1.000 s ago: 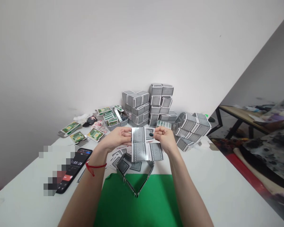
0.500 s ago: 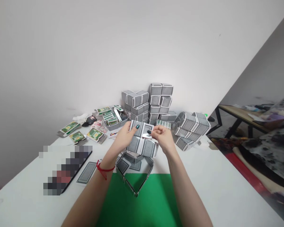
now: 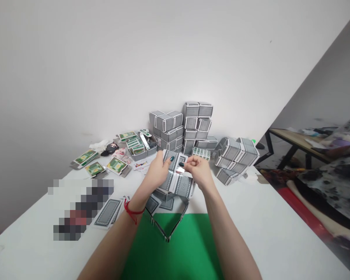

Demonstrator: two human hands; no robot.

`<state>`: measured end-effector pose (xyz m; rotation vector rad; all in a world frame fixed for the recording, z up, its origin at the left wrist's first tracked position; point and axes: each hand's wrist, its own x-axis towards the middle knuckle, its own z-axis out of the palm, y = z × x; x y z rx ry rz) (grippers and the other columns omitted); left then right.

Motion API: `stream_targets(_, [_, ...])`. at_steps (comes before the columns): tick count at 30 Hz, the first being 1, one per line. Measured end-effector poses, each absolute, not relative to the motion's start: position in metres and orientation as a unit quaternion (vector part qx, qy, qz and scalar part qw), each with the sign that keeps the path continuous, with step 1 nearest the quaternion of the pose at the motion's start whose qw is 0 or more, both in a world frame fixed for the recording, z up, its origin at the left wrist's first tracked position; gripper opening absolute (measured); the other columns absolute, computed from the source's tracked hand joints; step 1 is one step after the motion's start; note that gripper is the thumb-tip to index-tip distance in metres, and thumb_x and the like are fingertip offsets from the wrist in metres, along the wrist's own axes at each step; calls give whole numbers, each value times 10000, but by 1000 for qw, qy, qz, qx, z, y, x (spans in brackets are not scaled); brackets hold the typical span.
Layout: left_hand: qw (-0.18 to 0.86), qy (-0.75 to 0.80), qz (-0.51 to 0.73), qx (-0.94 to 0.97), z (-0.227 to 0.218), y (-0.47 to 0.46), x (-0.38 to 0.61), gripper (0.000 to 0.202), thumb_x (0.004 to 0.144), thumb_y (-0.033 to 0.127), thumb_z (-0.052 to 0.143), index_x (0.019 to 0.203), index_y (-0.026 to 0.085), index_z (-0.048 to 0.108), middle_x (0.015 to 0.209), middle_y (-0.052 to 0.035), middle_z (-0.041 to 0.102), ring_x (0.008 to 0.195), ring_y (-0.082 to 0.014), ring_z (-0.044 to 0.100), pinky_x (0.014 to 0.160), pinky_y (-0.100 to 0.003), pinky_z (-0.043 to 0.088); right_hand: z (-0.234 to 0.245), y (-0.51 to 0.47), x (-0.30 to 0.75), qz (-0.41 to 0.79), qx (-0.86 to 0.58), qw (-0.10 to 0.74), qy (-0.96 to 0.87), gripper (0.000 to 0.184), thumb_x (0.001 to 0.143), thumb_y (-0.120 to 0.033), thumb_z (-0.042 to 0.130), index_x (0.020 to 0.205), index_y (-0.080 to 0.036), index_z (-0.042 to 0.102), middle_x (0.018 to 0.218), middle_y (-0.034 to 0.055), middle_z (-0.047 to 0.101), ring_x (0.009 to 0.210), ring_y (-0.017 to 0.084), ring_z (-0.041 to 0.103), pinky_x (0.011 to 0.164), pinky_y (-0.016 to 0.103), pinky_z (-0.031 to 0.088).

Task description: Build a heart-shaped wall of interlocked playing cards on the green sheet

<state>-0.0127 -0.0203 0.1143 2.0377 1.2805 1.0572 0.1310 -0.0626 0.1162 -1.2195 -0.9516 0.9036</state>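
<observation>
Both hands hold up a joined piece of grey-backed playing cards (image 3: 177, 182) above the white table (image 3: 268, 229). My left hand (image 3: 159, 171) grips its upper left part, thumb on the front. My right hand (image 3: 196, 171) pinches the top edge at the right. Under the piece stands a strip of folded cards (image 3: 167, 221) bent into an open, heart-like loop, its tip resting on a green mat (image 3: 177, 252). A red string is tied round my left wrist.
Stacks of grey card cubes (image 3: 189, 124) stand against the wall, more (image 3: 236, 155) to their right. Green card boxes (image 3: 116, 165) and a tray lie at the back left. Loose cards (image 3: 107, 212) and a blurred-out phone (image 3: 78, 210) lie at left. A dark table stands at the far right.
The card piece has moved away from me and tilted back. My left hand shifted its grip onto the front. Loose cards now show beside the phone.
</observation>
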Motion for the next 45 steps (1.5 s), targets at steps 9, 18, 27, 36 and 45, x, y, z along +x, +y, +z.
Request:
stream_targets(9, [295, 448, 406, 740, 114, -21, -12, 46, 828, 241, 390, 799, 210, 409, 791, -19, 552, 796, -195, 552, 743, -324, 426, 126, -67, 135, 476, -486, 616, -397, 394, 404, -243, 802, 536, -188, 435, 364, -116, 431, 356, 59, 409, 439, 200, 353])
stream_targets(18, [305, 454, 409, 731, 115, -22, -13, 50, 819, 228, 384, 819, 201, 427, 798, -27, 548, 813, -199, 544, 763, -340, 423, 128, -69, 134, 503, -477, 611, -382, 342, 413, -195, 736, 512, -192, 409, 354, -125, 385, 347, 50, 344, 414, 186, 306])
stream_targets(27, [258, 497, 405, 723, 124, -27, -15, 28, 815, 214, 390, 835, 218, 408, 764, -25, 563, 743, -212, 566, 692, -334, 432, 127, -70, 136, 388, -520, 624, -436, 189, 555, -266, 679, 653, -190, 535, 533, -25, 594, 510, 140, 560, 554, 276, 463])
stream_targets(36, [180, 509, 424, 727, 129, -43, -12, 127, 855, 221, 318, 961, 199, 385, 777, -75, 580, 709, -251, 585, 629, -334, 416, 122, -87, 96, 137, -595, 578, -541, 307, 760, -237, 515, 1034, -220, 653, 1046, 79, 678, 968, 260, 628, 884, 391, 450])
stream_targets(45, [190, 484, 399, 755, 132, -55, -2, 84, 855, 213, 299, 917, 207, 355, 776, -67, 536, 701, -238, 559, 623, -333, 404, 124, -79, 99, 356, -491, 682, -409, 283, 655, -251, 630, 920, -162, 672, 940, 73, 712, 885, 222, 660, 822, 345, 503])
